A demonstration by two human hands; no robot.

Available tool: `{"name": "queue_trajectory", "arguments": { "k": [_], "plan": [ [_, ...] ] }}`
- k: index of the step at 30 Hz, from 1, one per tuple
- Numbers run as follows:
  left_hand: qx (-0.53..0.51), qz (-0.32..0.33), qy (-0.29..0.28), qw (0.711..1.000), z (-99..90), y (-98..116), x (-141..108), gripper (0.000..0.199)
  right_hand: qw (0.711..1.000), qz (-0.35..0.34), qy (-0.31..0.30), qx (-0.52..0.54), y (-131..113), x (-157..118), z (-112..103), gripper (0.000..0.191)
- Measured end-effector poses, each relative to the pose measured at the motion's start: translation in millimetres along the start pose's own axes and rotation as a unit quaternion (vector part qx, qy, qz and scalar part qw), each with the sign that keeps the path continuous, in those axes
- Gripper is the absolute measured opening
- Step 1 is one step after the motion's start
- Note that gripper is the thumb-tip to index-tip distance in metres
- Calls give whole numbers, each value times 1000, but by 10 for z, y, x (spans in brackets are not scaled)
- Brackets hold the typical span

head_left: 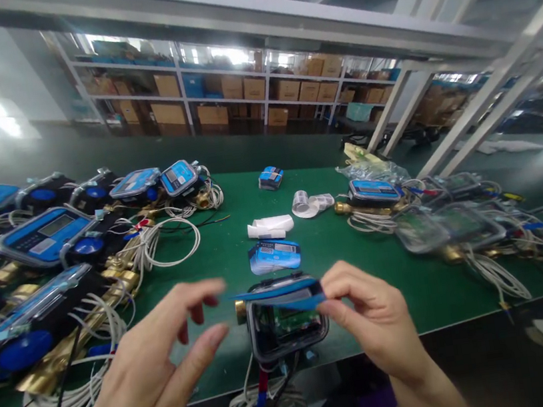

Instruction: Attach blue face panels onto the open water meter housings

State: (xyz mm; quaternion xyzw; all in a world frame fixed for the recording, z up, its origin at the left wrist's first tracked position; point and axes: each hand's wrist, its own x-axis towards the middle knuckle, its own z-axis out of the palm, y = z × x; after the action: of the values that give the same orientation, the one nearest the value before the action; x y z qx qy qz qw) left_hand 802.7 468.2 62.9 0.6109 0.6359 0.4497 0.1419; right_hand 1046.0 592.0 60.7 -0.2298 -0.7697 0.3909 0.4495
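My right hand (372, 307) pinches the right end of a thin blue faceplate label (284, 290), which is held tilted above an open-faced meter (286, 329). Inside the meter's dark housing a green circuit board shows below the label. To the left, my left hand (170, 346) has thumb and fingers apart, close to the label's left end and holding nothing. A brass fitting sticks out at the meter's left side. Coiled cables (269, 402) hang from the meter at the table's front edge. Just behind it lies a stack of blue labels (275, 255).
Several finished-looking meters (47, 238) with brass fittings and coiled cables crowd the left. More meters (374, 192) stand at the right. White paper pieces (269, 226), a sticker roll (302, 204) and a banded blue bundle (270, 177) lie on the green table (230, 199).
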Motion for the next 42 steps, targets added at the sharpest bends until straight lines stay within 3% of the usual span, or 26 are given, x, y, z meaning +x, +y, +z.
{"name": "queue_trajectory", "arguments": {
  "k": [3,5,6,8,11,14,17,21,25,31,37,42],
  "plan": [
    [-75,-64,166,981,41,-80,308,52,980,-51,193,12,207,195,-149,15],
    [-84,-79,173,978,181,-260,556,47,966,-35,243,79,463,390,-181,10],
    [-63,-79,139,985,288,-379,686,39,965,-10,234,118,614,494,-161,8],
    [-31,-72,58,995,550,-635,944,28,969,56,170,169,932,686,-50,23],
    [-29,-64,6,997,949,-945,1284,26,979,115,67,154,1367,880,202,45],
    [-32,-77,-20,996,1223,-1121,1532,29,985,121,38,116,1679,950,385,52],
    [-57,-107,-39,992,1372,-1238,1697,25,990,116,35,73,1859,941,428,57],
    [-151,-158,-63,974,1510,-1359,1838,16,994,109,26,10,1960,896,381,65],
    [-276,-196,-72,938,1601,-1365,1910,16,993,89,33,-64,1981,876,354,71],
    [-422,-196,-71,882,1591,-1226,1926,44,983,20,32,-181,1938,869,365,53],
    [-472,-205,-54,856,1612,-1162,1907,55,981,20,48,-186,1928,865,395,54],
    [-473,-205,-42,856,1623,-1111,1899,53,981,41,81,-169,1927,859,403,51]
  ]
}}
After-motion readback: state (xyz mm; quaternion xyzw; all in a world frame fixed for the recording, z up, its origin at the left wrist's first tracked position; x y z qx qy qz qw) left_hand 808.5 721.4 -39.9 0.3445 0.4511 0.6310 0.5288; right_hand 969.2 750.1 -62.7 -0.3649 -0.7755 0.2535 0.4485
